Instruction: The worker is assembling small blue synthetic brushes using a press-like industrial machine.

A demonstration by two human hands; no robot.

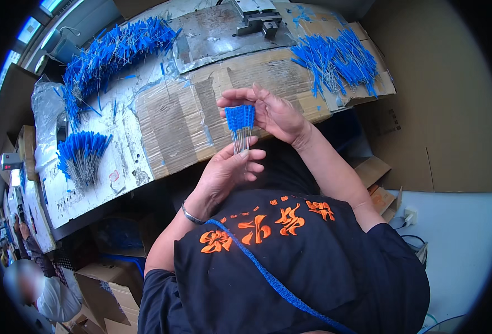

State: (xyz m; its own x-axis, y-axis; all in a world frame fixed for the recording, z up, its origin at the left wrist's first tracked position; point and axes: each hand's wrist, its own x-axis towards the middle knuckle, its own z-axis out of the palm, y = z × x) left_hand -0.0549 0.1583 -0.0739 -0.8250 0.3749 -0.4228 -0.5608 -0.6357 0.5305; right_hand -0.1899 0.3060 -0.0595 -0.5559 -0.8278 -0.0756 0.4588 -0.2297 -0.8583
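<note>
A small fan of blue-tipped wires (240, 123) stands upright in front of me, blue ends up and thin metal stems down. My left hand (231, 170) pinches the lower stems between thumb and fingers. Just behind and to the right of the blue tips is my right hand (276, 114), its fingers apart and gently bent. Some of its fingers pass behind the tips; whether they touch them I cannot tell. Below both hands lies dark cloth with orange lettering over my lap.
Cardboard (173, 125) covers the bench front. Blue-tipped wires lie in a long heap (112, 53) at far left, a bunch (83, 156) at left and a pile (341, 61) at right. A metal fixture (260, 22) stands at the back. Another person (51, 292) sits lower left.
</note>
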